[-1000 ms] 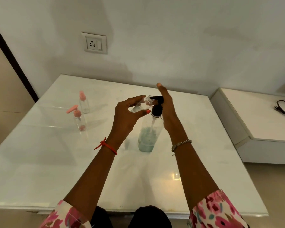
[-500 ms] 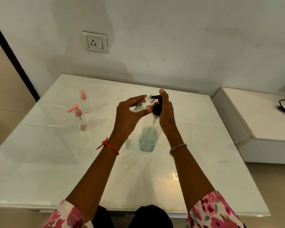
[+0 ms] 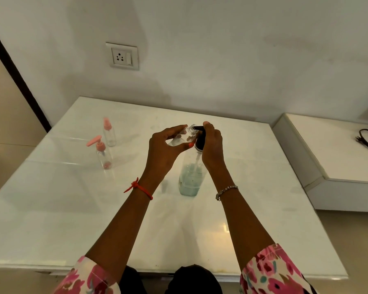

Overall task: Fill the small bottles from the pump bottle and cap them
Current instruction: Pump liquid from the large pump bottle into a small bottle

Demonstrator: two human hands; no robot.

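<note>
We work on the white glossy table (image 3: 72,209), largest thing in view, wall socket (image 3: 122,56) above it. Mid-table stands the clear plastic pump bottle with pale blue liquid (image 3: 189,179), upright, about a third full, black pump head (image 3: 200,140) on top. Our right hand (image 3: 212,145) wraps the pump head from the right, fingers curled closed over it, thumb tip on top of the spout; we judge it is pressing. Our left hand (image 3: 166,149) pinches the small clear uncapped bottle (image 3: 184,136) between thumb and forefinger, other fingers loosely curled. Key relation: small bottle lies tilted, long axis running lower-left to upper-right, open mouth touching or just beside the spout tip; cannot tell which. Left hand is the nearer one for any alignment fix, right only pumps. Fill level in the small bottle is unreadable. Well apart, far left: two small clear bottles, one with pink pump cap (image 3: 103,154), one with pink spray cap (image 3: 109,132), both upright and capped.
</note>
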